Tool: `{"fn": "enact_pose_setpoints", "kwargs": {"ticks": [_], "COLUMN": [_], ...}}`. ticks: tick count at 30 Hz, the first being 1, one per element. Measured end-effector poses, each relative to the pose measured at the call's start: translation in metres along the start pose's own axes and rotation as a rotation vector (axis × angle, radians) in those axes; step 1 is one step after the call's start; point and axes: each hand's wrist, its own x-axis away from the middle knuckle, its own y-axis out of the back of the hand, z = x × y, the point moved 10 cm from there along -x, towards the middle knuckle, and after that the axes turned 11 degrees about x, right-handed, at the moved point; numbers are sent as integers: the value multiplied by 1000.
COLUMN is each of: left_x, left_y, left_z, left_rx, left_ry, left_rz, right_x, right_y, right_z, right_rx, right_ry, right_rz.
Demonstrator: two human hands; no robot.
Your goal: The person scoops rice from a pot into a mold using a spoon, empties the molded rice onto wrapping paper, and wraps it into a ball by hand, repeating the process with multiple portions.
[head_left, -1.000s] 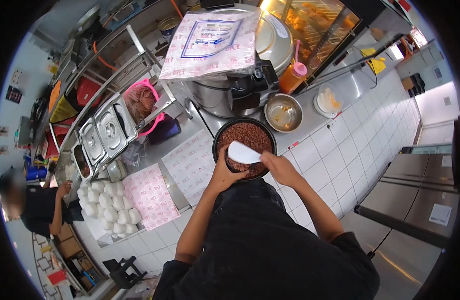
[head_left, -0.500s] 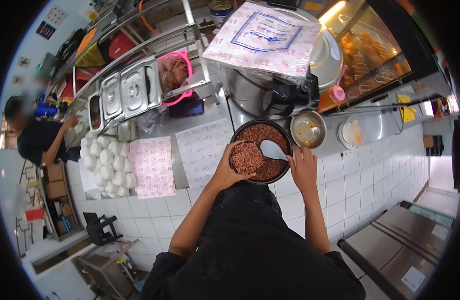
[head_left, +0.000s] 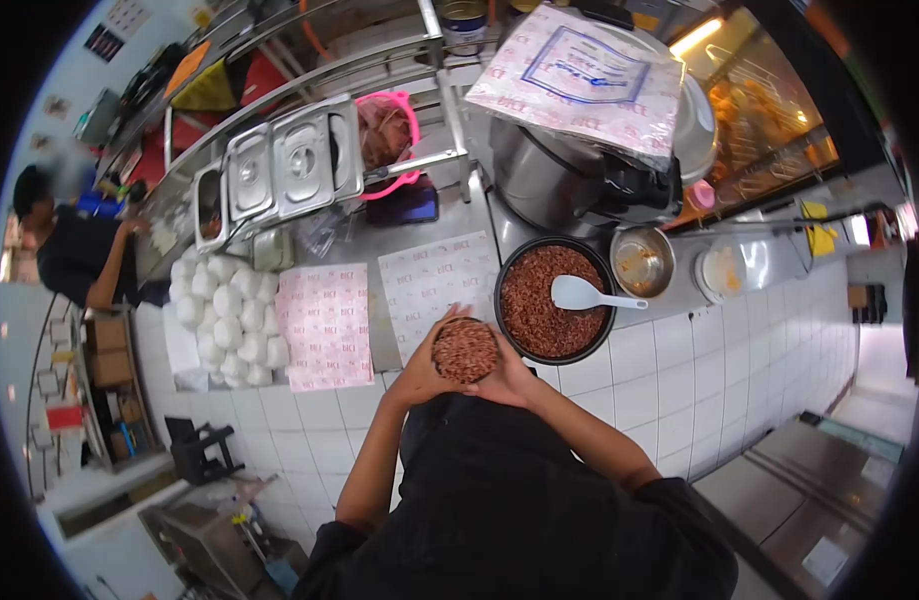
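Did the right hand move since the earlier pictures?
Yes, the right hand moved left in the picture, away from the steel bowl and off the white spoon.

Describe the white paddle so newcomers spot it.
In front of the big steel cooker sits a black pot of reddish-brown grains. The white paddle lies on them, handle over the rim; its white sets it apart from the steel bowl alongside.

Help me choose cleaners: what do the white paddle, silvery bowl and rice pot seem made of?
White paddle: likely plastic, smooth, evenly opaque white.
Silvery bowl: probably stainless steel, from its shiny, reflective wall.
Rice pot: its dark, smooth rim suggests coated metal, but plastic is possible.
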Motion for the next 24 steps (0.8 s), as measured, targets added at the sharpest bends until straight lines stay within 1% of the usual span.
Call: {"fn": "enact_pose_setpoints", "kwargs": {"ticks": [1, 2, 3, 5, 6, 8, 10, 13, 15, 16, 18, 21, 22, 24], "left_x": [5, 8, 9, 17, 16, 20, 19, 12, 9, 6, 2, 0, -1, -3], "left_y": [15, 26, 42, 65, 70, 80, 88, 94, 96, 94, 87, 83, 81, 75], "left_z": [10, 11, 36, 82, 83, 85, 88, 98, 100, 102, 104, 107, 106, 95], "left_rx": [-102, -329, -232, -44, -34, -16, -6, -8, -62, -37, 13, -57, -30, -77], "left_ry": [-10, -133, -85, 11, -8, -27, -45, -64, -66, -62, -51, -51, -39, -41], "left_rz": [-22, -4, -36, -105, -132, -195, -203, -218, -242, -228, -207, -210, -206, -178], "right_x": [-16, -31, -35, -9, 7, 58, 114, 135, 136, 138, 144, 169, 175, 189], "right_y": [26, 61, 78, 96, 105, 151, 185, 157, 167, 171, 144, 151, 153, 153], "right_z": [-22, -45, -54, -54, -54, -46, -26, 10, 9, 9, 21, 54, 60, 81], "right_rx": [6, 17, 40, 267, 374, 218, -12, -23, -16, -22, -83, 364, 386, 471], "right_ry": [-10, -24, -39, -89, -117, 53, 411, 712, 794, 832, 943, 983, 993, 996], "right_rz": [18, 34, 55, -150, -250, -514, -869, -875, -953, -984, -1053, -1184, -1225, -1290]}}
